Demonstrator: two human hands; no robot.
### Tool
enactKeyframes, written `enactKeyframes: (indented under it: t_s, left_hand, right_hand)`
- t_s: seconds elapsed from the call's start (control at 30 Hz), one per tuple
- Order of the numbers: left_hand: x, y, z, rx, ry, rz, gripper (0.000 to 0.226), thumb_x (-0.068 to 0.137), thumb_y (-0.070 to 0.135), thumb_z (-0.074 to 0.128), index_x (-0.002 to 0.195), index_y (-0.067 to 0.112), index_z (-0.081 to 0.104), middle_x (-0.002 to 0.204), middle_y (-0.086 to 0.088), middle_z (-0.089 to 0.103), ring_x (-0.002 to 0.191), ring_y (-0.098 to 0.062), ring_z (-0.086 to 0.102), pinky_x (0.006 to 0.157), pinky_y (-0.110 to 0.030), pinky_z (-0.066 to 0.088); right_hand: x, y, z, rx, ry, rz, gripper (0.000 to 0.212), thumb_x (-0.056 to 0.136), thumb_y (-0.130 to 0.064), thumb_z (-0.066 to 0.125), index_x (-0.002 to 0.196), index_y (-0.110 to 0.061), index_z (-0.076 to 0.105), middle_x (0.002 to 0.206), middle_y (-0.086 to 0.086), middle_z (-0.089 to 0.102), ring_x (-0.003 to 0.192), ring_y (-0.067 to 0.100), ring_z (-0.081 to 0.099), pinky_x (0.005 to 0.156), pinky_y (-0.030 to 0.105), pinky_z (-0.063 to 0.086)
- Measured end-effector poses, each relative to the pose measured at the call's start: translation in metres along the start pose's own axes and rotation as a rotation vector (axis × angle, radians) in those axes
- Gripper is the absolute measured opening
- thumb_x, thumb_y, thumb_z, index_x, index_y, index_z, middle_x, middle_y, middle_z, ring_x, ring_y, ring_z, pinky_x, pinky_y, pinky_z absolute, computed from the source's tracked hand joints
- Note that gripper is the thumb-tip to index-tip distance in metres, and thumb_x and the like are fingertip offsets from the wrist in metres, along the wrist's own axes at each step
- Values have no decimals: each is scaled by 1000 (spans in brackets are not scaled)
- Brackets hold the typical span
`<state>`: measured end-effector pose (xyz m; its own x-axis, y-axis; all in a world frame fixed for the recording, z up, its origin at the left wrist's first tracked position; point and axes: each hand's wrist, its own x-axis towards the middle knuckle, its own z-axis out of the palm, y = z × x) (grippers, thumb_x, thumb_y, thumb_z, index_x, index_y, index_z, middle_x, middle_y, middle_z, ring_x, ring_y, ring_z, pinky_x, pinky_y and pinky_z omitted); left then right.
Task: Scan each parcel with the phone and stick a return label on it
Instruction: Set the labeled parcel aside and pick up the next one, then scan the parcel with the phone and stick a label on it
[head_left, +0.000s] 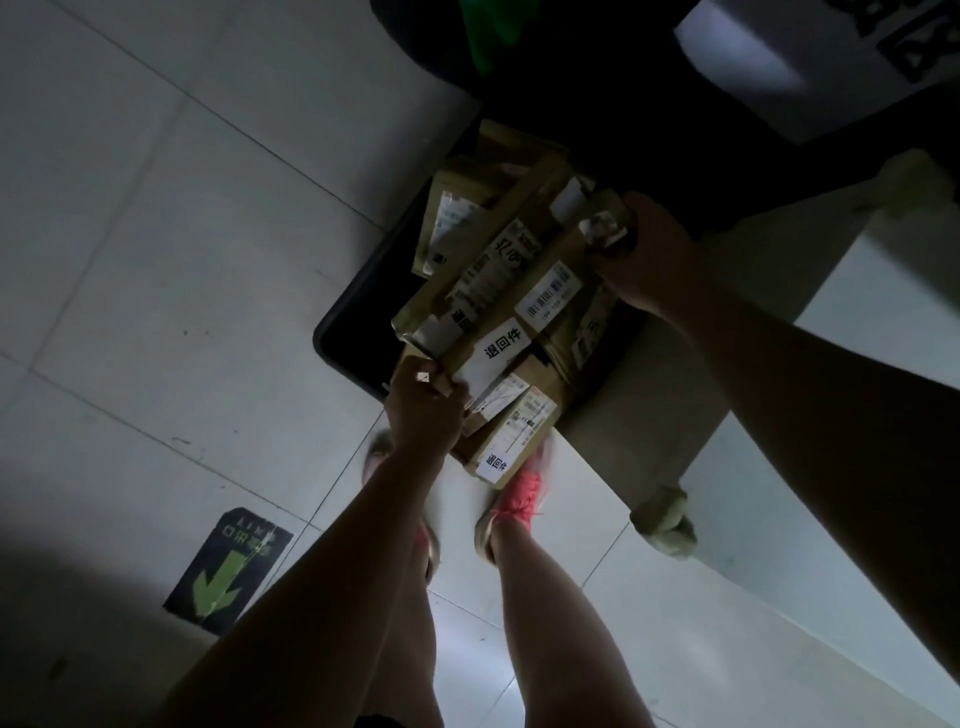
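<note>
A long brown cardboard parcel (524, 275) with a barcode sticker and a white return label (506, 343) is held over a pile of parcels. My left hand (423, 410) grips its near end. My right hand (649, 254) grips its far end. Below it lie other brown parcels, one (514, 441) with its own white return label near my feet. Another parcel (457, 208) lies further back in a black bin (353, 322). No phone is in view.
The black bin stands on a pale tiled floor. A beige cart or platform (675, 395) with padded corners sits to the right. A green arrow floor sticker (223, 571) lies at the lower left. My legs and pink shoes are below the parcels.
</note>
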<state>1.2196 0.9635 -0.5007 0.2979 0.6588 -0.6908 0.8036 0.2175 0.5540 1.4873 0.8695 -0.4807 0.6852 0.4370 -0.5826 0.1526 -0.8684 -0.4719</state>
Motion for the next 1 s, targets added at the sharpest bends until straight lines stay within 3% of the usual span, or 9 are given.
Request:
enactKeyframes:
  t_s: [0.1, 0.2, 0.3, 0.4, 0.5, 0.63, 0.7, 0.8, 1.0]
  left_hand:
    - [0, 4, -4, 107, -62, 20, 35, 86, 20, 78, 114, 14, 59, 110, -3, 71, 95, -20, 71, 78, -40, 61]
    - [-5, 20, -17, 233, -148, 49, 48, 85, 21, 77, 126, 10, 55, 117, -9, 68, 100, -27, 69, 84, -46, 60]
    - [-17, 43, -40, 423, -169, 144, 47, 91, 24, 68, 134, 12, 51, 120, -12, 63, 101, -26, 65, 82, -44, 59]
    - [-40, 72, -74, 657, -112, 351, 48, 96, 28, 63, 139, 13, 47, 124, -13, 57, 96, -20, 58, 74, -31, 48]
    - [-79, 126, -102, 809, -66, 630, 47, 95, 36, 60, 134, 10, 52, 115, -17, 61, 98, -32, 64, 75, -38, 51]
    - [-149, 213, -127, 1088, -12, 896, 60, 83, 34, 74, 135, 13, 52, 119, -14, 61, 103, -35, 62, 81, -44, 50]
    - [-191, 250, -131, 1111, -11, 1044, 54, 79, 24, 77, 128, 10, 59, 114, -16, 64, 100, -37, 63, 78, -44, 49]
    - [-254, 291, -129, 1159, 18, 1229, 37, 83, 23, 69, 116, 11, 63, 106, -14, 63, 95, -35, 62, 72, -41, 48]
    - [-368, 329, -90, 1226, 57, 1464, 45, 90, 36, 61, 130, 17, 56, 121, -8, 61, 111, -29, 58, 80, -39, 48]
  right_hand:
    - [-2, 3, 1, -36, 5, 13, 80, 83, -37, 80, 150, -21, 39, 145, 7, 51, 132, 25, 51, 103, 34, 44]
    - [-17, 1, -3, -56, -12, 19, 88, 83, -46, 77, 154, -20, 32, 150, 8, 46, 137, 27, 47, 110, 46, 44]
    - [-45, -9, -14, -110, 33, 60, 84, 86, -33, 76, 154, -13, 31, 151, 14, 42, 138, 32, 44, 111, 49, 42]
    - [-94, -37, -33, -268, 23, 58, 58, 94, -20, 66, 144, -1, 43, 142, 20, 51, 131, 35, 48, 108, 40, 41]
    - [-155, -62, -69, -251, 79, 120, 40, 94, -21, 62, 132, -9, 56, 128, 15, 61, 121, 33, 57, 91, 32, 45]
    - [-240, -88, -127, -340, 131, 145, 43, 93, -32, 58, 134, -20, 53, 131, 9, 56, 123, 30, 55, 95, 39, 46]
    - [-285, -95, -158, -372, 169, 147, 40, 94, -35, 56, 131, -21, 55, 125, 8, 59, 120, 30, 57, 93, 41, 47]
    - [-355, -94, -198, -359, 279, 155, 44, 94, -44, 59, 133, -25, 54, 127, 4, 57, 123, 26, 54, 97, 40, 44]
    - [-475, -55, -252, -215, 471, 225, 47, 94, -46, 61, 137, -28, 52, 132, 1, 57, 125, 24, 54, 95, 37, 46]
